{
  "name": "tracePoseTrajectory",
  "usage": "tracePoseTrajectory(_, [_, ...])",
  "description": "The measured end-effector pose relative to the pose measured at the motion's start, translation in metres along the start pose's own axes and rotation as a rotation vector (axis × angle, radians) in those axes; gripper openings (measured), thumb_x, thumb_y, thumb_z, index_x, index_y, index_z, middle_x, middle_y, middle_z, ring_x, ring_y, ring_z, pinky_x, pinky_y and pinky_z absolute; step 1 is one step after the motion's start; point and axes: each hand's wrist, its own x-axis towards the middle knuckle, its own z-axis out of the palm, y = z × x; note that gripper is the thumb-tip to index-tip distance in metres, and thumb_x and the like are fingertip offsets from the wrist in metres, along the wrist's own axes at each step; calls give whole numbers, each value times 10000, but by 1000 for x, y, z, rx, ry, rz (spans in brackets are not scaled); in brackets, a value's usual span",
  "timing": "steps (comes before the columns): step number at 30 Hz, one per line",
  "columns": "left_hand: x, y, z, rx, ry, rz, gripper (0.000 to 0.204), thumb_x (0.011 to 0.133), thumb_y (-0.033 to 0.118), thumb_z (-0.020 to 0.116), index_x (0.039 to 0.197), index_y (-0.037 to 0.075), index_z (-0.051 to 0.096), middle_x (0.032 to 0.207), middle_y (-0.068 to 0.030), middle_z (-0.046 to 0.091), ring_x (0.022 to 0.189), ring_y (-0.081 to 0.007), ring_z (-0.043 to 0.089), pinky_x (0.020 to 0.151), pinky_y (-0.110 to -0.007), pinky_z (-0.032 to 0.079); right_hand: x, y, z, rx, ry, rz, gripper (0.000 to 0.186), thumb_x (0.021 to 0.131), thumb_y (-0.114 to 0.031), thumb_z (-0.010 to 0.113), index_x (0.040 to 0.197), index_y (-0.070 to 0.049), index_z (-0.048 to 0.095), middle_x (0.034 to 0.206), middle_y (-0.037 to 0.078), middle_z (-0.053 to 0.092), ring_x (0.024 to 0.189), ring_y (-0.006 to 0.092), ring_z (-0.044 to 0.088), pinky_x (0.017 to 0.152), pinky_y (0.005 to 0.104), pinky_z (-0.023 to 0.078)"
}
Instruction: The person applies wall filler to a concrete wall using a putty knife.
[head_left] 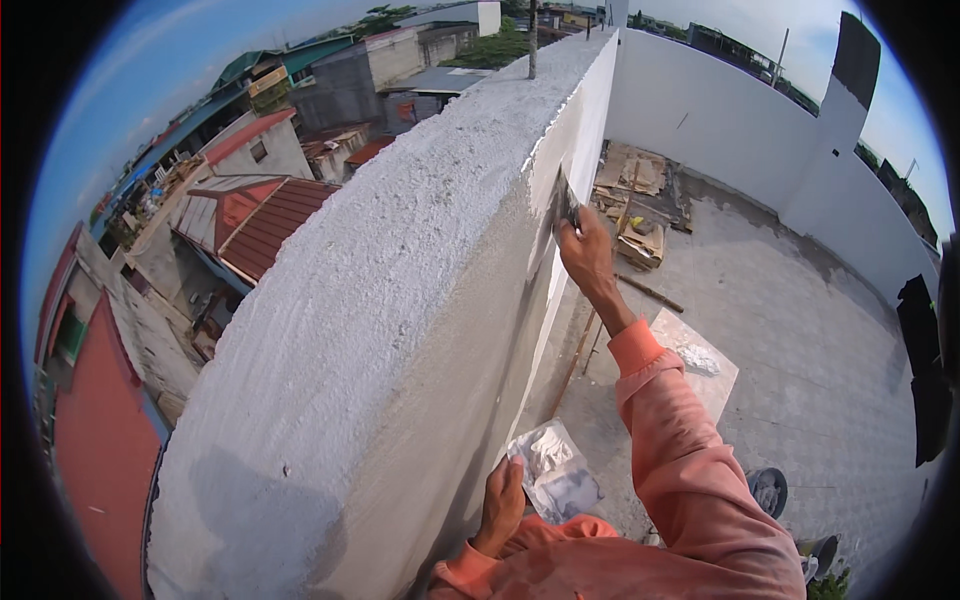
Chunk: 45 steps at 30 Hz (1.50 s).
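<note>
My right hand (585, 250) grips a metal putty knife (565, 200) held against the inner face of the wall (430, 440), near its top edge, where a pale coat meets a greyer surface. Low in view, my left hand (502, 500) holds a square hawk (570, 485) with white putty (550, 450) on it, close beside the wall. The wall's top (400, 220) is rough white render.
Below lie a board with white paste (715, 390), planks and debris (635, 245), long poles (650, 292) and buckets (768, 485) on the floor (800, 350). White parapets (720, 120) enclose it. Left, beyond the wall, are lower rooftops (280, 230).
</note>
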Motion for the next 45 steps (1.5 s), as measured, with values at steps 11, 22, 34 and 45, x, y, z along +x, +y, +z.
tracePoseTrajectory(11, [2,-30,-5,-43,-31,18,381,1053,324,453,909,-18,541,721,-127,481,680,-221,422,655,-379,398,-83,-49,6,119,-11,-186,586,847,95,480,1422,-17,486,1233,182,577,1060,263,628,837,336,571])
tracePoseTrajectory(22, [2,-31,-6,-108,-23,18,376,1065,284,421,1092,-42,606,933,-88,630,865,-179,534,840,-329,448,-139,-90,-31,208,-85,-82,401,885,25,510,1285,35,544,1055,148,627,992,260,618,874,337,492])
tracePoseTrajectory(34, [-5,8,6,-65,44,-39,367,1055,269,406,1092,-40,600,916,-103,622,838,-174,521,807,-321,442,103,58,-18,23,108,190,351,904,-147,476,1173,26,621,783,127,668,673,191,607,651,357,488])
tracePoseTrajectory(45, [-1,2,0,5,38,10,352,1052,271,420,980,-44,562,818,-171,561,762,-255,489,753,-375,428,50,0,-17,-28,19,11,333,921,-116,525,1200,56,584,1020,226,655,954,316,654,759,372,537])
